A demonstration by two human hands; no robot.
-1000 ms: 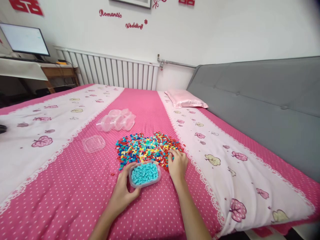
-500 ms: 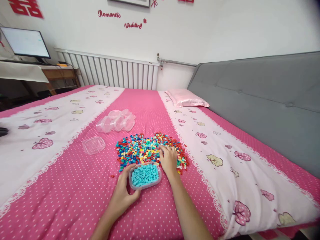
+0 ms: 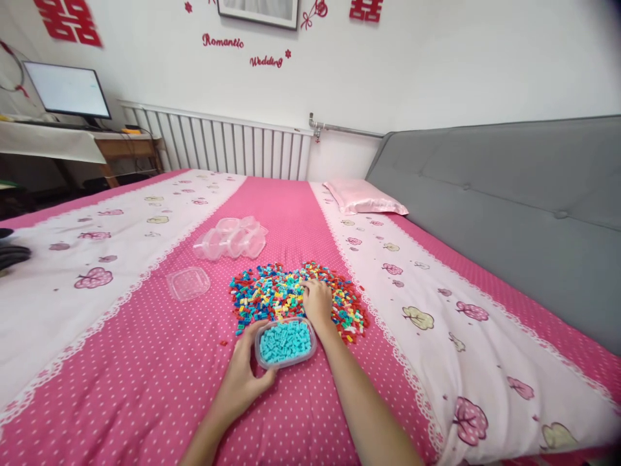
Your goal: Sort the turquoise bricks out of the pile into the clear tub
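My left hand (image 3: 246,369) grips a clear plastic container (image 3: 259,362) by its left side, thumb at the near edge and fingers at the far edge. Small turquoise toy bricks (image 3: 285,342) fill the container, which sits on the bed just below a wide pile of mixed toy bricks (image 3: 262,294) in red, blue, yellow, green and white. Over the middle of that pile, my right hand (image 3: 318,301) reaches down with its fingers curled together among the bricks. Whatever lies between its fingertips is too small to make out.
A clear lid (image 3: 188,283) lies left of the pile, and several stacked clear containers (image 3: 230,239) stand behind it. One red brick (image 3: 224,343) lies apart. Farther off are a pink pillow (image 3: 363,196), a grey headboard (image 3: 504,175) and a desk with a monitor (image 3: 68,90).
My right hand has shifted left across the pile, its fingers now nearer the middle. The left hand still holds the container. The camera view has tilted up slightly.
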